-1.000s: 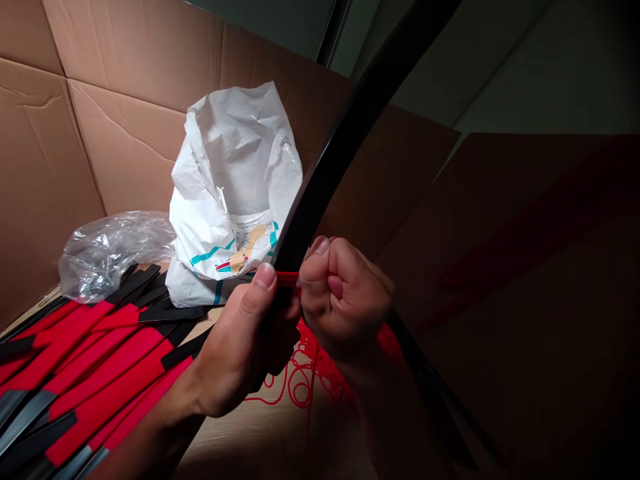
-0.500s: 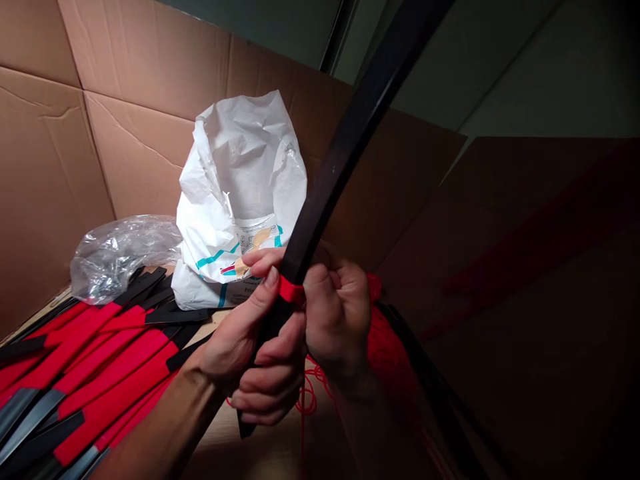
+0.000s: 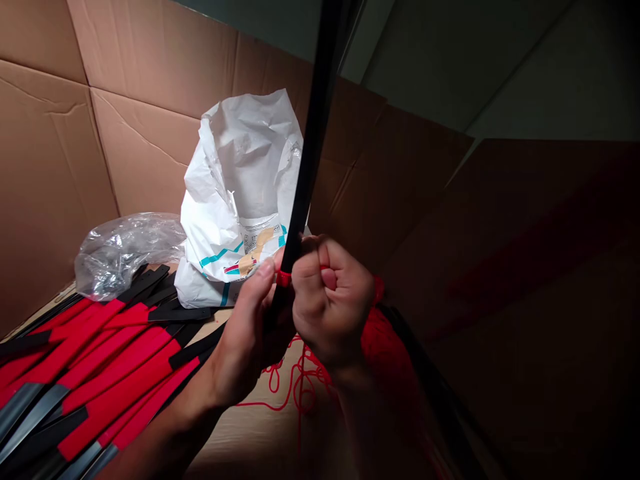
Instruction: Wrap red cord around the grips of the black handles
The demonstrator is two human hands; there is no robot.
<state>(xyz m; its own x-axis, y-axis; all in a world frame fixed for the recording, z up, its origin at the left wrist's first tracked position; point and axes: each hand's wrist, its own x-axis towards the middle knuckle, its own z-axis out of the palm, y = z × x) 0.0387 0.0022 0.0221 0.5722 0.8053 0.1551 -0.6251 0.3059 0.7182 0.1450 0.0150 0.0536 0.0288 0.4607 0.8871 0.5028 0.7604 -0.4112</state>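
The left hand (image 3: 245,340) is curled closed around the lower part of a curved black strip (image 3: 311,140), its thumb pressed beside a narrow band of red cord (image 3: 284,279) wound round the strip. The right hand (image 3: 333,303) is clenched in a tight fist just right of that band, with red cord showing between its fingers. Half a second ago the strip leaned well to the right with its broad face showing; now it stands nearer upright and turned more edge-on, so the band looks narrower. The left fingers, then visible across the front, are now mostly hidden behind the strip, and the right fist has rolled so that its thumb tip shows. Below the hands, loose loops of cord (image 3: 303,393) lie on the wooden counter (image 3: 240,437), and a red bundle (image 3: 385,340) sits in shadow behind the right wrist. Left of the hands, a pile of red-and-black strips (image 3: 125,370) overlaps at angles, unchanged. Behind it rest a crumpled clear plastic bag (image 3: 125,250) and, next to that, an open white sack (image 3: 250,160), both as before. Cardboard sheets (image 3: 155,73) stand along the back.
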